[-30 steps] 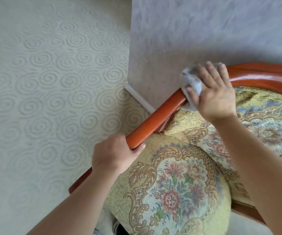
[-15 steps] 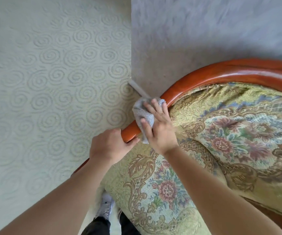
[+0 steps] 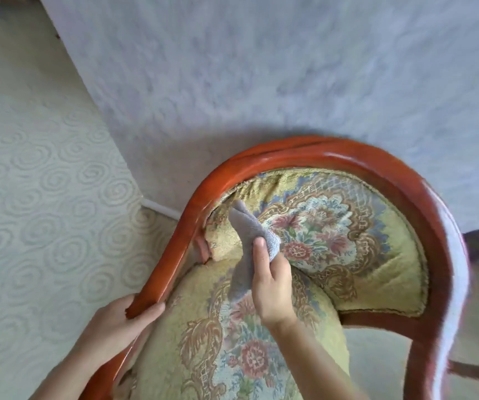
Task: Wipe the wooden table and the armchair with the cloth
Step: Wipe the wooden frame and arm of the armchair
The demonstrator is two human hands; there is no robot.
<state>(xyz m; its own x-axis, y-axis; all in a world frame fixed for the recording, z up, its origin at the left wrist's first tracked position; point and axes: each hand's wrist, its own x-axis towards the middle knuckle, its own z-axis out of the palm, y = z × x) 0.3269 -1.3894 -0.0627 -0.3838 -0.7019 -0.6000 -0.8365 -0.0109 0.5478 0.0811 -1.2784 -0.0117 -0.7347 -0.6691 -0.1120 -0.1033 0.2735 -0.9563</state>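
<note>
A: Location of the cloth (image 3: 245, 249)?

B: Grey, bunched, over the armchair (image 3: 333, 157) cushions, by the inner left side of the curved wooden frame. The right hand (image 3: 272, 281) holds it, thumb pressed on top, fingers curled beneath.

A: Is the cloth touching the wood?

B: Cannot tell; its upper tip lies just beside the rail.

A: The left hand (image 3: 122, 321)?

B: Wrapped round the left arm rail near its lower end, fingers curled over the wood.

A: Surroundings?

B: Swirl-patterned carpet (image 3: 39, 197) left, pale wall (image 3: 261, 67) behind. The wooden table is not identifiable in view.
</note>
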